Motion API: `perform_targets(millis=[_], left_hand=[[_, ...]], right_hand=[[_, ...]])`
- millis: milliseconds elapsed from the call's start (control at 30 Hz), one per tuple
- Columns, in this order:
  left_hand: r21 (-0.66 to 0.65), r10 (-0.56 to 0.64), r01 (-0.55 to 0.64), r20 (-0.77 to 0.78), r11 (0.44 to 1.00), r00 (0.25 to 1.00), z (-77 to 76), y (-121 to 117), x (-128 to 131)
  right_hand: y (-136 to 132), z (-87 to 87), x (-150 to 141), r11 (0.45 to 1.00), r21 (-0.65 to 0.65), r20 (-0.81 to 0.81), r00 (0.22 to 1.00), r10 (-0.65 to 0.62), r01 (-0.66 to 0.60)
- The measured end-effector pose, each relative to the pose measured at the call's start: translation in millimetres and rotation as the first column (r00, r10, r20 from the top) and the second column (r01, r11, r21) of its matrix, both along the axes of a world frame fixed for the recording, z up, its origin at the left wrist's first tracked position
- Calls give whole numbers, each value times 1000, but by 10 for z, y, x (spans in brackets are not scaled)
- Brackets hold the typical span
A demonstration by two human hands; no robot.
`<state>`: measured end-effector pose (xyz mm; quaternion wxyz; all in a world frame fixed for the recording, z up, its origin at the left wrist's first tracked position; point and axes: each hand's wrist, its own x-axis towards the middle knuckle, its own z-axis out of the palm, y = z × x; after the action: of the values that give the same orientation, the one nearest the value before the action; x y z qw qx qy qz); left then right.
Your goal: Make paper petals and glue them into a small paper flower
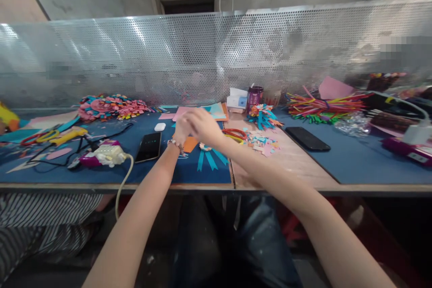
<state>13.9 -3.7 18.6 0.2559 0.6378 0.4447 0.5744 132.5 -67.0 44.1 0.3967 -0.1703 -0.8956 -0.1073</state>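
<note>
My left hand (182,129) and my right hand (204,127) meet above the blue mat, the right one overlapping the left. The right fingers look curled together, and anything between them is hidden. The left fingers are tucked behind and blurred, so their state does not show. A beaded bracelet (176,145) circles my left wrist. Below the hands lies an orange paper piece (189,144). Beside it, a small paper rosette with blue ribbon-like tails (207,160) rests on the mat. Pink paper sheets (166,116) lie behind the hands.
Left are a phone (149,147), a white earbud case (159,127), a power strip (104,155), a yellow glue gun (69,136) and a paper-flower heap (108,108). Right are paper scraps (263,142), a purple can (255,97), a black phone (307,139) and colourful stems (324,104). A perforated metal screen (189,60) stands behind.
</note>
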Motion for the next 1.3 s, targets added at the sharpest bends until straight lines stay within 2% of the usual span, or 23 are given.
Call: perform_targets(millis=[67, 133, 200, 300, 433, 500, 633, 733, 867, 967, 1167, 1300], left_hand=[[-14, -48, 48, 20, 999, 999, -14, 3, 11], [-29, -112, 114, 46, 993, 993, -46, 17, 15], [-36, -150, 152, 59, 988, 987, -84, 46, 5], [-39, -143, 145, 64, 989, 988, -131, 101, -23], [-59, -135, 139, 68, 989, 989, -155, 136, -41], [-67, -160, 164, 65, 984, 985, -153, 123, -33], [-79, -253, 255, 37, 964, 967, -138, 62, 2], [-90, -306, 306, 12, 948, 952, -126, 17, 27], [-100, -346, 344, 1, 934, 938, -115, -9, 50], [-107, -345, 341, -20, 934, 938, -116, -9, 64], [-76, -288, 284, -46, 956, 956, -133, 9, 82], [-71, -252, 252, 3, 965, 968, -124, 11, 96]], right_hand=[[388, -130, 255, 984, -46, -131, 976, -175, 171], [578, -304, 412, 955, -93, -163, 942, -293, 281], [621, -448, 460, 948, -100, -124, 941, -314, 303], [576, -539, 404, 935, -98, -127, 928, -350, 340], [551, -536, 324, 930, -96, -127, 922, -366, 356], [586, -534, 325, 929, -149, -200, 910, -363, 338], [704, -526, 392, 935, -271, -377, 868, -324, 231], [767, -510, 458, 937, -313, -401, 871, -282, 159], [779, -488, 507, 910, -402, -388, 881, -269, 101], [769, -477, 523, 898, -415, -367, 876, -313, 147], [706, -461, 515, 870, -364, -250, 864, -436, 334], [592, -461, 460, 840, -240, -197, 823, -532, 486]])
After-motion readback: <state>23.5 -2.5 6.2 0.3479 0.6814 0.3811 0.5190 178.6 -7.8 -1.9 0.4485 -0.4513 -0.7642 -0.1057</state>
